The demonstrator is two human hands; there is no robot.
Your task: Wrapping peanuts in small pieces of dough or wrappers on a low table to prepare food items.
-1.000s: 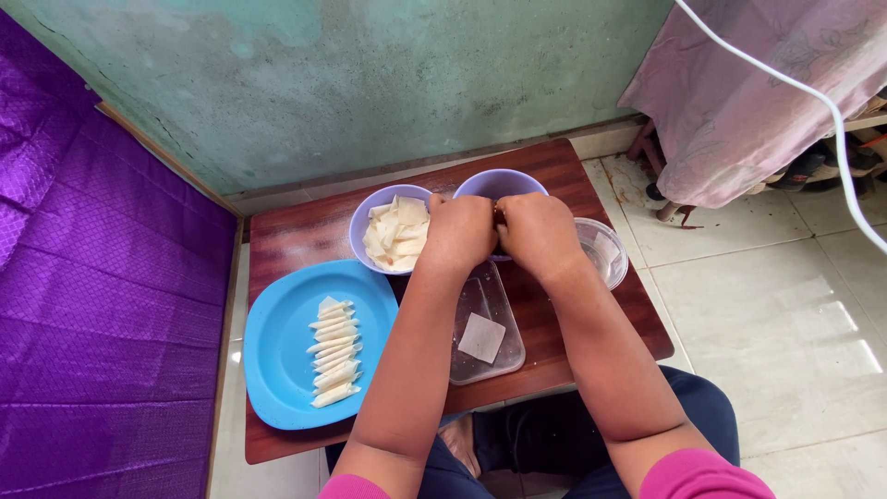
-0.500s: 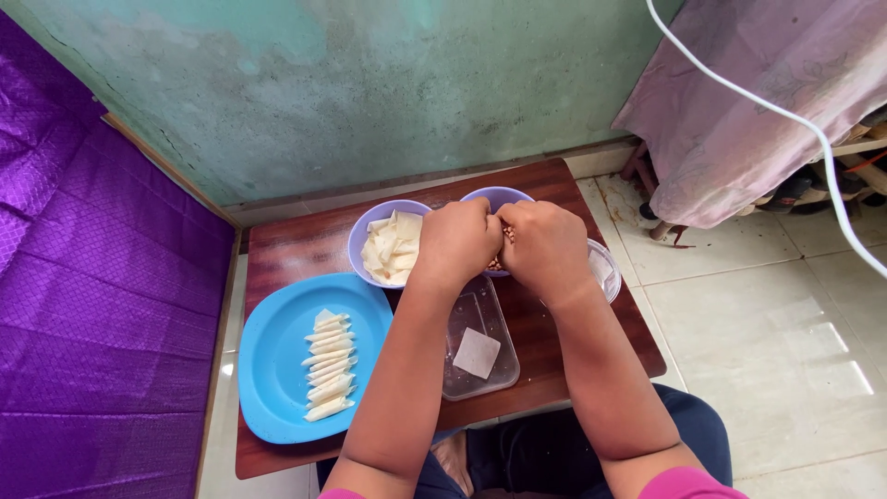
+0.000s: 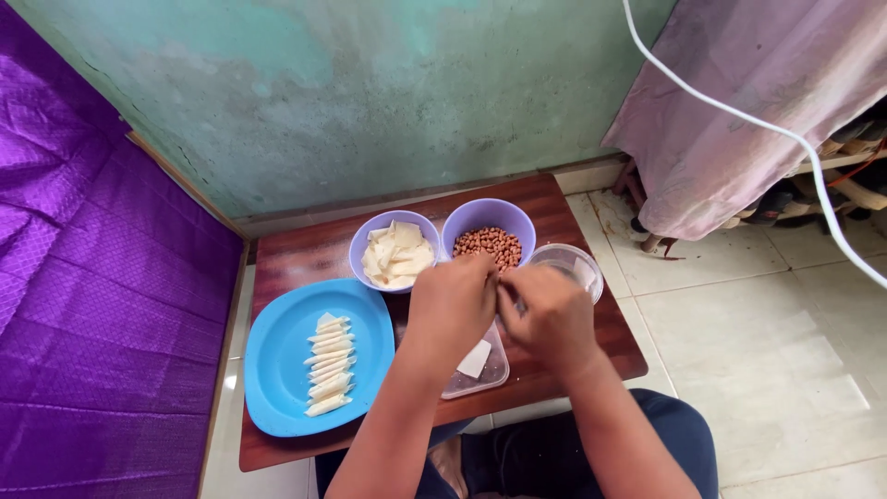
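Two purple bowls (image 3: 488, 222), one blue plate (image 3: 277, 370), two clear containers (image 3: 568, 263).

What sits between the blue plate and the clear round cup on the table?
In the head view, between the blue plate and the clear round cup lie the clear rectangular tray and both hands, left hand and right hand, held above it.

No packages, labels, signs or screens visible

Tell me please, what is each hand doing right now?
Left hand: fingers curled, contents cannot be told.
Right hand: fingers pinched toward the left, contents cannot be told.
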